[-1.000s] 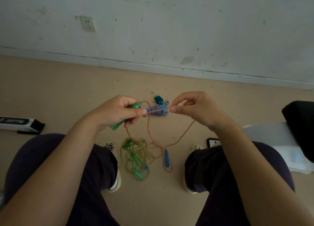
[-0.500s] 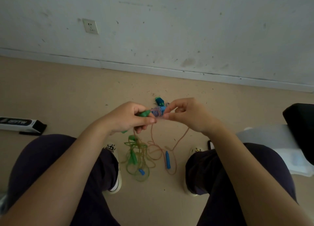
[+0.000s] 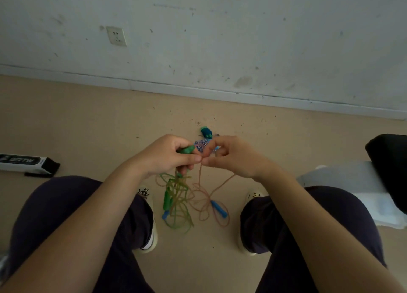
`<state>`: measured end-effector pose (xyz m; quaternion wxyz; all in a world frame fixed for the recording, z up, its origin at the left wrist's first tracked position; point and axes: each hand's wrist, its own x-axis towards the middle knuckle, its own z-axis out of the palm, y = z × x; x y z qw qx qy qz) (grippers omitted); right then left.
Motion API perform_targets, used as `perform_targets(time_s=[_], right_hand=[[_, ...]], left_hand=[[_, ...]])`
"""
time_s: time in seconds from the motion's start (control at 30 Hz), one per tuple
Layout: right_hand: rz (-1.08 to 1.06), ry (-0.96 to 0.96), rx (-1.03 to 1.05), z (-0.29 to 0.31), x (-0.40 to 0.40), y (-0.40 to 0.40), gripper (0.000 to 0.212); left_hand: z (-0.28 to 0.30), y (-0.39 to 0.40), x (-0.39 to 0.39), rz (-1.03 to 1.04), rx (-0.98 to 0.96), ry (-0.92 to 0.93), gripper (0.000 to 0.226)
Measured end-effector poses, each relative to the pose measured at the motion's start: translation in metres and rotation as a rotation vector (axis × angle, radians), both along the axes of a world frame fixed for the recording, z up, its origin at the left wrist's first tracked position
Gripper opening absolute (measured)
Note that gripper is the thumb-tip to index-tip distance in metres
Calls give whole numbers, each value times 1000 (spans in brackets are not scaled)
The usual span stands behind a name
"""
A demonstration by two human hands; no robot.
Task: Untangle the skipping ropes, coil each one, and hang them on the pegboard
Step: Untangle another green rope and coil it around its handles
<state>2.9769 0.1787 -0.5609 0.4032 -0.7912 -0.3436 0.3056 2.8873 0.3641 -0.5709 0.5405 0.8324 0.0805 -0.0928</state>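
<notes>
My left hand [image 3: 164,155] grips a green handle [image 3: 186,149] and pinches the thin pink rope against my right fingertips. The pink rope [image 3: 203,197] is also pinched by my right hand [image 3: 231,156], whose fingertips meet the left ones. This rope drops to the floor in loose loops ending at a blue handle [image 3: 218,208]. A green rope tangle [image 3: 178,207] with a second green handle [image 3: 167,199] lies between my feet. Behind the hands a blue and white patterned rope bundle [image 3: 200,143] and a teal handle [image 3: 206,132] lie on the floor.
I sit with my knees apart over a beige floor [image 3: 88,121], facing a white wall with a socket [image 3: 116,35]. A black and white box [image 3: 24,161] lies at the left. A white sheet [image 3: 352,182] and a black object [image 3: 389,160] sit at the right.
My hands have come together: the right hand moved left until its fingertips met the left ones. The pink rope stretched between them has gone slack and more of it lies on the floor.
</notes>
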Motion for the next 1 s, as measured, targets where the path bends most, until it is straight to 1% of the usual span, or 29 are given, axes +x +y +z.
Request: perform_targets(time_s=[0.1,0.23,0.3,0.4,0.47,0.53,0.63,0.7,0.8,0.9,1.0], right_hand=[[-73,-68,-22,8,6,-3,11],[-363,-82,202,5,19,-15,10],[-415,-66,242,5,24,-20,9],[-313,26,228,3,21,-18,6],[-226,81,209,-1,15,-12,10],[-155,91,155,-6,8,-6,18],[-78,-13,37,-11,1,4,20],[-81,-52,-9,-10,1,6,18],[-72,-117,-86,-3,3,5,17],[-24,-252,-176,3,4,2,14],[-59,-305,-157,3,5,-1,12]], left_hand=[[-3,8,1,-47,77,47,8],[-8,25,3,13,266,32,11],[-10,29,3,77,315,14,16],[-10,21,1,129,168,-15,2],[-11,10,1,123,121,-14,7],[-12,2,2,116,55,-14,7],[-13,-5,3,105,36,-45,11],[-10,-5,4,92,44,-44,11],[-6,-5,4,-1,55,14,8],[-5,-5,4,-64,55,83,9],[-6,-3,4,-46,77,88,14]])
